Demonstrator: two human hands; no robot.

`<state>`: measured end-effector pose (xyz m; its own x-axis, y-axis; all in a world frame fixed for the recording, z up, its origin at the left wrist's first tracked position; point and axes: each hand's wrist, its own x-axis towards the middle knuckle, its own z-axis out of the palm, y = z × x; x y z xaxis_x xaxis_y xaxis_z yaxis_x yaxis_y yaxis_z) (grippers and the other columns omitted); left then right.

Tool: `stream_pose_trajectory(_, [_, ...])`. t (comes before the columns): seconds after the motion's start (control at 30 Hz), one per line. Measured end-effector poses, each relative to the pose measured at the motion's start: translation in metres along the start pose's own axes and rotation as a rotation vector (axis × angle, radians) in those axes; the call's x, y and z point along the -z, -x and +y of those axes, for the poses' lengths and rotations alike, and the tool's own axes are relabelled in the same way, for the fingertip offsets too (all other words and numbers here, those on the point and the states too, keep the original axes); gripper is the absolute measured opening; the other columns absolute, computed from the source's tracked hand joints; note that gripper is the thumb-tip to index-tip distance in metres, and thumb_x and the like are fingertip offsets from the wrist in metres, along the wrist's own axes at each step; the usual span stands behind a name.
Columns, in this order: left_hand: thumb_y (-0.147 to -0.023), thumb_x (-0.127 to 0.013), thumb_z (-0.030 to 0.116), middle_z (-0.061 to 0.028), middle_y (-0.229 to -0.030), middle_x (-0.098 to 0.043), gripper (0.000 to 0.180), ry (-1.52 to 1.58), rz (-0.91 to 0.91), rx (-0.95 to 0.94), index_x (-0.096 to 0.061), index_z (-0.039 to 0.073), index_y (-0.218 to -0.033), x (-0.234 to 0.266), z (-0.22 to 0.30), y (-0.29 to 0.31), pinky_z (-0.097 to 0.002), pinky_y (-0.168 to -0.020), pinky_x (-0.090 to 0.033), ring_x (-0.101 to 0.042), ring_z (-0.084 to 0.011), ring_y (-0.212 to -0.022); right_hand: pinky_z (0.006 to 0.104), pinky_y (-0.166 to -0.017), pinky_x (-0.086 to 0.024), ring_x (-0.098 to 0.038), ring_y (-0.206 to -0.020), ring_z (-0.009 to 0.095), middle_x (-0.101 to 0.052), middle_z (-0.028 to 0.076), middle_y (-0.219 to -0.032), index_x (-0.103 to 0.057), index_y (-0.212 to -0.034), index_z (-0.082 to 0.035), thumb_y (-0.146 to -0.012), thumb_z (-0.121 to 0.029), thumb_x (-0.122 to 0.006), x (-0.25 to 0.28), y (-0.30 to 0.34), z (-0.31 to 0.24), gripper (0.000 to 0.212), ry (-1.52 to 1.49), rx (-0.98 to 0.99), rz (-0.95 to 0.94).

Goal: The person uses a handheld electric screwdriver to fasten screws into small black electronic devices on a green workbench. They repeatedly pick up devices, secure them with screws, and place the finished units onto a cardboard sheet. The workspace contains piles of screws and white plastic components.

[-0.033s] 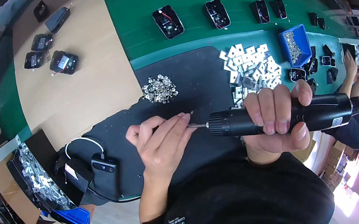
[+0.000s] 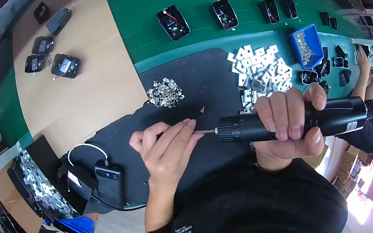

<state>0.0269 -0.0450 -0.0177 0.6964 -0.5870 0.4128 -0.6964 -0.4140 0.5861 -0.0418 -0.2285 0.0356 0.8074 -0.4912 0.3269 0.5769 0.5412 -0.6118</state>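
My right hand (image 2: 290, 119) is wrapped round a black electric screwdriver (image 2: 247, 127), held level with its tip toward the left. The thin metal bit (image 2: 206, 131) runs from its collar to the fingertips of my left hand (image 2: 167, 152). Those fingers are pinched together at the bit's end, and what lies between them is hidden. Just beyond the fingertips, a tiny pale piece (image 2: 202, 109) shows over the black mat (image 2: 205, 81). Farther off on the mat lies a heap of small shiny screw-like metal parts (image 2: 165, 93).
White square pieces (image 2: 260, 66) lie heaped at right, near a blue bin (image 2: 316, 35) of small parts. Black housings (image 2: 174, 23) with wires line the green table; others rest on brown cardboard (image 2: 97, 81). A cabled black device (image 2: 108, 171) sits left. Another person's arm (image 2: 363, 69) reaches in at far right.
The tiny pale piece, close by my left fingertips before, now shows a little farther from them. Both hands and the screwdriver have hardly moved.
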Motion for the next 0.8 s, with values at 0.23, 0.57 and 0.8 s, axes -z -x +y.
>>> stream_pose_trajectory(0.23, [-0.070, -0.073, 0.042, 0.0004, -0.076, -0.070, 0.036, 0.259, 0.124, 0.017, -0.073, 0.008, -0.082, 0.002, -0.001, 0.012, -0.0320, -0.071, -0.030, -0.054, -0.0157, -0.069, 0.0265, -0.067, -0.045, -0.054, -0.067, 0.011, -0.054, -0.001, -0.074, -0.049, -0.110, -0.013, -0.083, -0.010, -0.069, -0.005, -0.004, -0.005, 0.033, -0.187, -0.027, -0.014])
stream_pose_trajectory(0.57, [-0.084, -0.063, 0.048, -0.0026, -0.070, -0.070, 0.042, 0.367, 0.202, 0.022, -0.070, 0.007, -0.080, 0.002, 0.000, 0.021, -0.0335, -0.069, -0.032, -0.054, -0.0174, -0.066, 0.0278, -0.065, -0.045, -0.056, -0.067, 0.012, -0.057, -0.001, -0.076, -0.047, -0.113, -0.018, -0.086, -0.016, -0.067, -0.005, 0.000, -0.003, 0.034, -0.234, -0.055, -0.093])
stream_pose_trajectory(0.8, [-0.075, -0.069, 0.046, 0.0029, -0.075, -0.071, 0.036, 0.423, 0.206, 0.024, -0.073, 0.010, -0.081, 0.004, -0.002, 0.026, -0.0316, -0.070, -0.030, -0.057, -0.0147, -0.072, 0.0281, -0.064, -0.043, -0.056, -0.067, 0.012, -0.057, -0.001, -0.078, -0.045, -0.114, -0.020, -0.088, -0.020, -0.066, -0.010, 0.004, -0.003, 0.034, -0.223, -0.050, -0.114])
